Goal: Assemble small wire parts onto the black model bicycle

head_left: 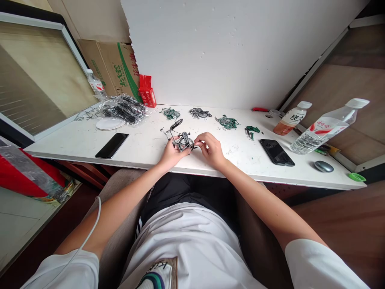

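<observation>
Pinching a tiny black wire bicycle model at the near table edge, left hand closed on its rear wheel, right hand nipping the axle end, farther back a 炭 bottle, green-lettered cardboard box.

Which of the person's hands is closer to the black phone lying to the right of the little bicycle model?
Right. The right hand is at the bicycle model, a short way left of that black phone. The left hand grips the model from its far side, farther away.
</observation>
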A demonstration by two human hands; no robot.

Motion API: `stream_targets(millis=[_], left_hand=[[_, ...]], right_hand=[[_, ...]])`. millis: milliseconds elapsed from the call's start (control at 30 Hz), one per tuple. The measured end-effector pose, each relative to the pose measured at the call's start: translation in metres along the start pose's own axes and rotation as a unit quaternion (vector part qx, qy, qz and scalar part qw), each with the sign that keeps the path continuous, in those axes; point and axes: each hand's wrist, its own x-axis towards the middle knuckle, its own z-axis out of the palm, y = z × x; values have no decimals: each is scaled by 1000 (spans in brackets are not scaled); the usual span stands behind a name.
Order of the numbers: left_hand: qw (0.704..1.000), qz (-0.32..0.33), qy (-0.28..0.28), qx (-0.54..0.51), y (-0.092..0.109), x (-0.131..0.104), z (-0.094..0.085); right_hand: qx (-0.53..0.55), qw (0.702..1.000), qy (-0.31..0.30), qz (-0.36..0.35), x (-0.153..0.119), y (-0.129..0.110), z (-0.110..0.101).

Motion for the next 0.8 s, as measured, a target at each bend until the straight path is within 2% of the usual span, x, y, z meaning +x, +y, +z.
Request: stream_targets(millis=[267,800], left_hand=[[1000,-2,-2,-6,5,-3,3],[1000,6,-4,9,2,-1,0]], right_hand=[[-7,1000,-6,8,1,-1,-1],[-15,1000,-8,-7,1,1,-1]])
